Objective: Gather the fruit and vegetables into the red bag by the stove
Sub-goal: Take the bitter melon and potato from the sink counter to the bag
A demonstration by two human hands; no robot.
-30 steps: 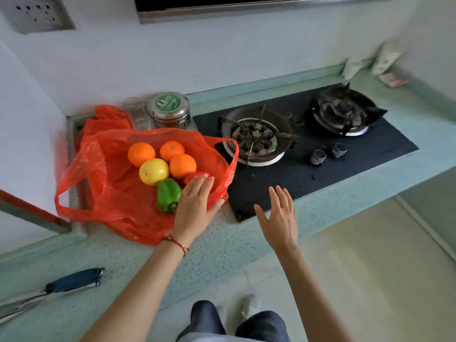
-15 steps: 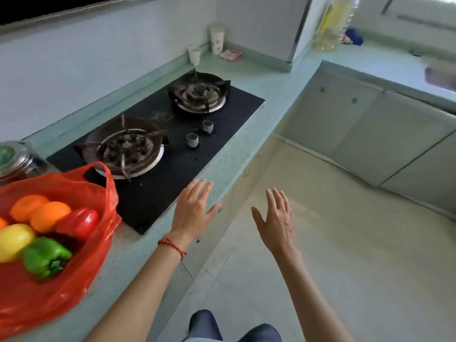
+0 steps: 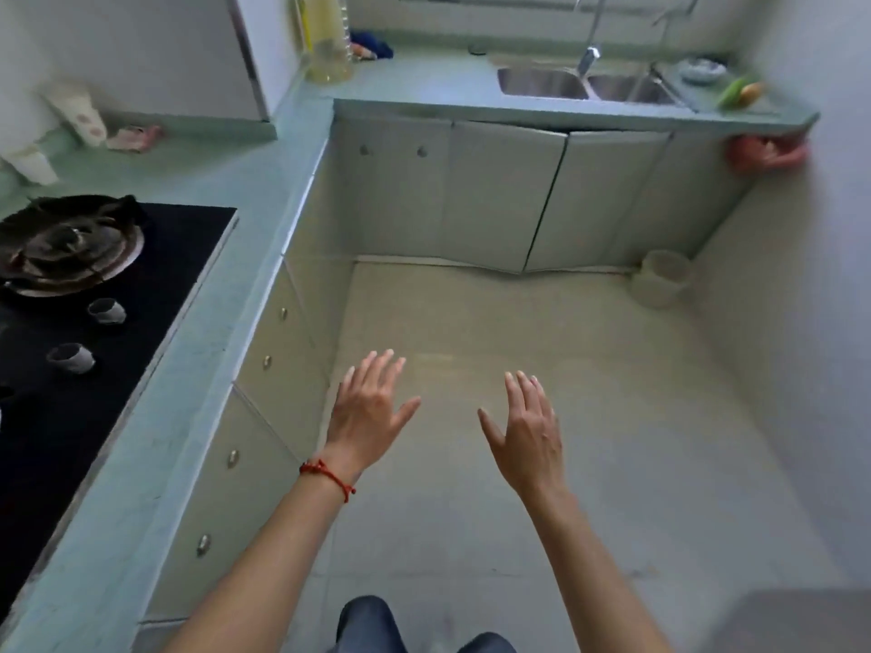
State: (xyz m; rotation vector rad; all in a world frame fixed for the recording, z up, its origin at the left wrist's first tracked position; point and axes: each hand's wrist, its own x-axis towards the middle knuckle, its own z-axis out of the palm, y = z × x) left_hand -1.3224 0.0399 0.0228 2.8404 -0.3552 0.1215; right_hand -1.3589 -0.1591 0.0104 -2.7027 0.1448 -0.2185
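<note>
My left hand [image 3: 370,412], with a red string at the wrist, hangs over the floor beside the counter's cabinets, fingers spread and holding nothing. My right hand [image 3: 525,433] is level with it a little to the right, also open and holding nothing. Far off on the counter right of the sink lie a green vegetable [image 3: 731,91] and an orange-coloured one [image 3: 750,91], side by side and blurred. The red bag is out of view to the left.
The black stove [image 3: 94,332] with one burner [image 3: 66,242] fills the left edge. A double sink [image 3: 584,84] with a tap sits on the far counter, an oil bottle [image 3: 327,44] at the corner. A pale bucket [image 3: 662,285] stands on the floor.
The view has swung right, away from the red bag and its fruit, which have left the frame. Both hands stay open and now hang over the floor; the sink counter has come into view.
</note>
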